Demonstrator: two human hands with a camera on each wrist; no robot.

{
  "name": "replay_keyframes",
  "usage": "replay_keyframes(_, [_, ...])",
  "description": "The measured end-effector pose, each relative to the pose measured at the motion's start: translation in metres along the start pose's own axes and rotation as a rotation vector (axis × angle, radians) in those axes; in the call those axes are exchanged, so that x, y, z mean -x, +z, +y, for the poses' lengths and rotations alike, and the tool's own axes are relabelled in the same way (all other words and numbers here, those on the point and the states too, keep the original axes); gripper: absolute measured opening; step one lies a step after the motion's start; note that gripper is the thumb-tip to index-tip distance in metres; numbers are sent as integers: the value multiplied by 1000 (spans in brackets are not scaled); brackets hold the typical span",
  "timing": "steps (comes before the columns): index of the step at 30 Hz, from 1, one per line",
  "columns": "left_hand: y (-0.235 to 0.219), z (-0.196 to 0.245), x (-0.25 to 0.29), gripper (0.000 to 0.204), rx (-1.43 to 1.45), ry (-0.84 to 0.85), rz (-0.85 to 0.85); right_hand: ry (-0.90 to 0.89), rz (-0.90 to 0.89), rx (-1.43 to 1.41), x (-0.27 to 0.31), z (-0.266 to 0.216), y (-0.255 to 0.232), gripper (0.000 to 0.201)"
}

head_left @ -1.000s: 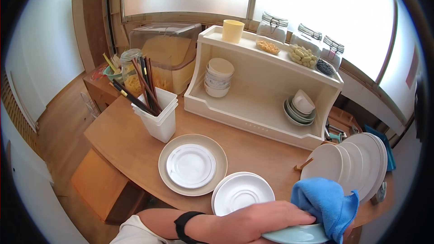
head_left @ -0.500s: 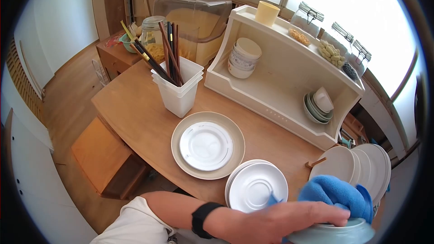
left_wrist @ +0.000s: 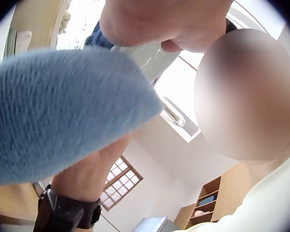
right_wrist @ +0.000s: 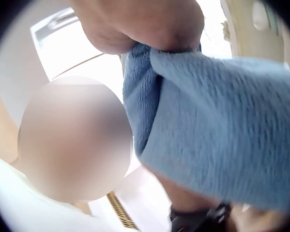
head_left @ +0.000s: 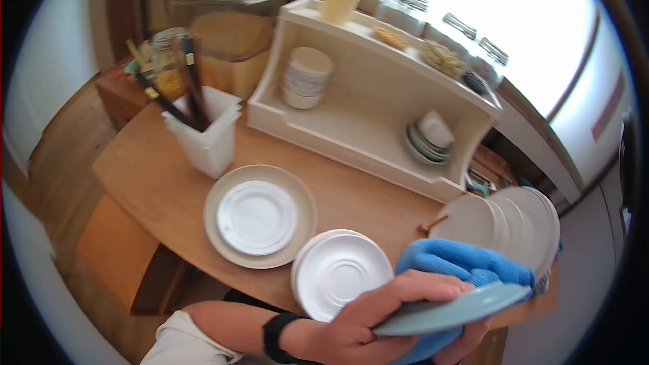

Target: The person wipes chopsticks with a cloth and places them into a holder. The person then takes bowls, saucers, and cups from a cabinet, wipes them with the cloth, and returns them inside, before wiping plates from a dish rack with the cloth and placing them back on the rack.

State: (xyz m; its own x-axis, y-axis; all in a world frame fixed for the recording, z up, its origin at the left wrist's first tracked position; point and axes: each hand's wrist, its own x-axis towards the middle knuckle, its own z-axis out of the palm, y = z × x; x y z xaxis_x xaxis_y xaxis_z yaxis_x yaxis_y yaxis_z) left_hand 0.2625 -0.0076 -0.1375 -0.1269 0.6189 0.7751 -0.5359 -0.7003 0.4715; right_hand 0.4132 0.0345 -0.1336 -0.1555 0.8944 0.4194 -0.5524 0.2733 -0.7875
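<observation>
Here | plate (head_left: 454, 309) between thumb and curled fingers of left hand (head_left: 370, 316) | right hand (head_left: 468, 343) grips cloth (head_left: 451, 255)

Light blue-green plate (head_left: 454, 309), now raised into fuller view and tilted nearly edge-on between the hands, with more of the right hand (head_left: 464, 345) visible beneath

A yellow cup (head_left: 339, 7) and glass jars (head_left: 401, 13) top a cream shelf (head_left: 351, 155) holding bowls (head_left: 307, 81).
</observation>
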Motion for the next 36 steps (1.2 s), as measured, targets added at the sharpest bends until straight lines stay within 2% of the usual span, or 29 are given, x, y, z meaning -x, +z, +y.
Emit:
replay_keyframes(1, [3,7,-1,40,-18,-117,24,-100,-55,98,0,-7,-3,58])
replay_keyframes(3, [-10,9,-21,40,-76,-113,-62,-275,-175,283,-4,-15,-5,62])
replay_keyframes(5, [-25,9,-36,40,-268,-24,-338,-428,-318,448,-6,-18,-5,67])
replay_keyframes(7, [-18,11,-33,38,-249,-58,-287,-408,-305,436,-6,-17,-6,67])
replay_keyframes(9, [-13,1,-17,36,-37,-87,-78,-363,-296,415,-7,-18,-9,68])
replay_keyframes(11, [-12,-4,-2,35,-33,-113,-67,-316,-289,389,-9,-17,-13,68])
replay_keyframes(13, [1,-17,8,36,348,-41,251,-263,-280,363,-9,-16,-17,69])
replay_keyframes(14, [-5,-20,7,39,333,10,156,-235,-271,350,-7,-16,-19,69])
replay_keyframes(15, [-9,-16,3,39,330,4,154,-209,-264,336,-6,-16,-20,69])
replay_keyframes(17, [-21,0,-10,43,-82,27,-156,-163,-252,308,-6,-15,-23,70])
replay_keyframes(18, [-28,10,-21,43,-160,36,-255,-141,-248,294,-7,-15,-22,70])
replay_keyframes(19, [-27,24,-33,42,-215,-21,-298,-116,-244,280,-9,-15,-21,70])
replay_keyframes(22, [-35,13,-32,43,-203,-7,-365,-35,-233,240,-8,-14,-19,71])
replay_keyframes(23, [-33,9,-27,44,-174,27,-305,-14,-230,228,-6,-12,-27,71])
replay_keyframes(24, [-29,6,-22,46,-144,60,-243,-50,132,222,4,-11,16,71])
replay_keyframes(25, [-23,2,-14,46,-145,61,-246,-52,132,220,0,-8,11,71])
replay_keyframes(27, [-6,1,-6,45,142,7,105,-61,127,233,-1,-8,11,72])
replay_keyframes(28, [3,7,-15,34,-33,43,154,-64,129,239,0,-9,12,72])
replay_keyframes(29, [4,9,-14,34,-33,40,152,-68,129,246,-4,-11,21,72])
replay_keyframes(31, [6,10,-9,34,167,46,57,-75,120,260,-14,-17,40,72])
replay_keyframes(32, [16,14,-11,37,238,33,79,-75,112,264,0,-10,14,72])
replay_keyframes(33, [-7,15,-19,36,-92,61,-121,-74,104,269,0,-9,13,72])
replay_keyframes(35, [-29,7,-24,40,-313,191,-312,-72,96,273,0,-7,12,72])
replay_keyframes(36, [-29,17,-33,36,-347,132,-363,-68,93,276,0,-7,13,72])
